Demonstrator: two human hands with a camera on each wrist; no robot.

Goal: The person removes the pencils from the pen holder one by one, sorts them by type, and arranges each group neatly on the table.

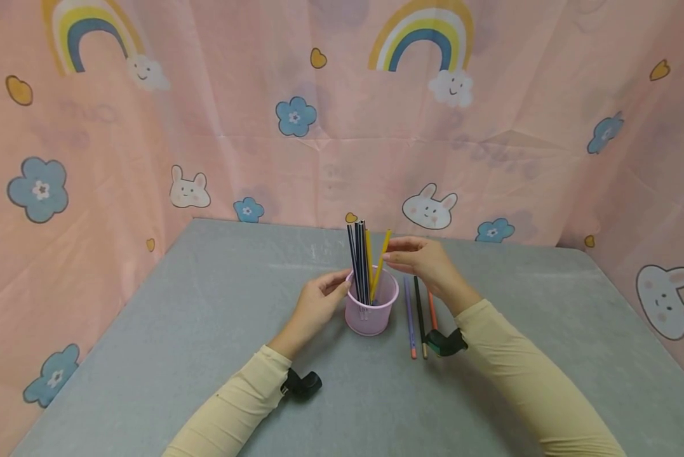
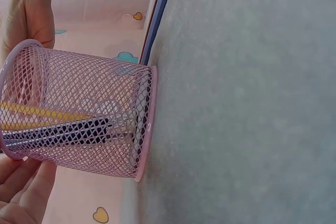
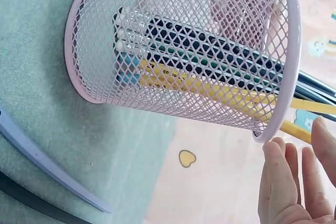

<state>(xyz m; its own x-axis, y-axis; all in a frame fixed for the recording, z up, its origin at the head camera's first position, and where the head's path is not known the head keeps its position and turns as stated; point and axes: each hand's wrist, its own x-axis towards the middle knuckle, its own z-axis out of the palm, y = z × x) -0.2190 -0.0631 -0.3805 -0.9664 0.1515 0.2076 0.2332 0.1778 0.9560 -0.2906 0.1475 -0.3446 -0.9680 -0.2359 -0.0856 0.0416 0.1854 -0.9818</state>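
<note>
A pink mesh pencil cup (image 1: pixel 370 317) stands on the grey table, holding several dark striped pencils (image 1: pixel 359 263) and two yellow pencils (image 3: pixel 210 90). My left hand (image 1: pixel 313 308) holds the cup's left side near the rim, thumb in front and a finger reaching behind. At the cup's right side, my right hand (image 1: pixel 424 263) has its thumb and fingertips at the upper end of the yellow pencil that leans right. In the right wrist view its fingers (image 3: pixel 281 177) look fairly straight, with a gap to the thumb. Whether they touch that pencil is hard to tell.
Right of the cup lie a purple pencil (image 1: pixel 410 317), a black pencil (image 1: pixel 420 317) and an orange-red pencil (image 1: pixel 432 308), the last partly hidden by the right wrist's black camera (image 1: pixel 447 343). A pink printed curtain (image 1: pixel 342 165) hangs behind the table.
</note>
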